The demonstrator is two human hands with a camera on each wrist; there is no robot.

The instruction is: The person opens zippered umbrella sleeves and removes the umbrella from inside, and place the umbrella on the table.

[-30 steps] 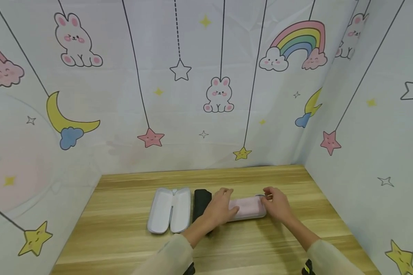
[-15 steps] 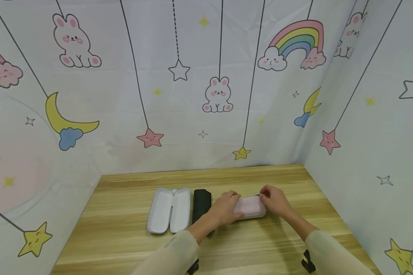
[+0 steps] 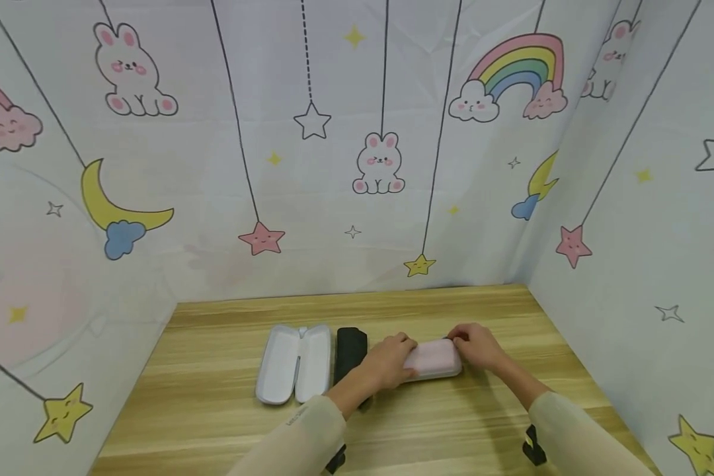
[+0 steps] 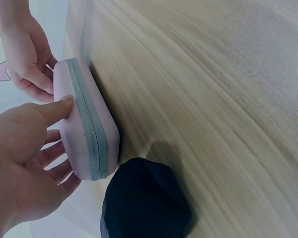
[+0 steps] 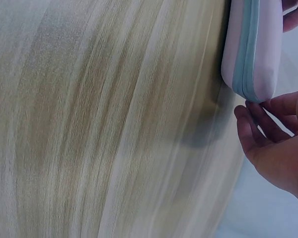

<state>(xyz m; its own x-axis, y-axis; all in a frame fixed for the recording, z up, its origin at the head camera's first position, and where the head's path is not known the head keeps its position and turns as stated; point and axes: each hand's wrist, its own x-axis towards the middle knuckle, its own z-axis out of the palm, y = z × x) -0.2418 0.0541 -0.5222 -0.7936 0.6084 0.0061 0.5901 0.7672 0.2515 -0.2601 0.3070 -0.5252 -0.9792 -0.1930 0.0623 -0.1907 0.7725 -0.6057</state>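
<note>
A pink zip-up glasses case (image 3: pixel 433 360) with a grey-green zipper band (image 4: pixel 85 121) lies on the table, its two halves together. My left hand (image 3: pixel 389 362) grips its left part, the thumb (image 4: pixel 60 108) on one face and the fingers curled round the back. At the right end, my right hand (image 3: pixel 478 347) pinches at the zipper with thumb and bent fingertips (image 5: pixel 256 106); any zipper pull there is hidden by the fingers. Left of the case lies a black soft rolled item (image 3: pixel 350 354), partly covered by my left forearm.
Farther left, a white hard glasses case (image 3: pixel 278 370) lies opened flat on the wood-grain table (image 3: pixel 214 423). A patterned curtain (image 3: pixel 333 211) stands along the table's back edge and another at the right side.
My left hand has shifted right along the pink case and covers more of it. My right hand's fingers have drawn closer together at the case's far right corner. The white case stays in place.
</note>
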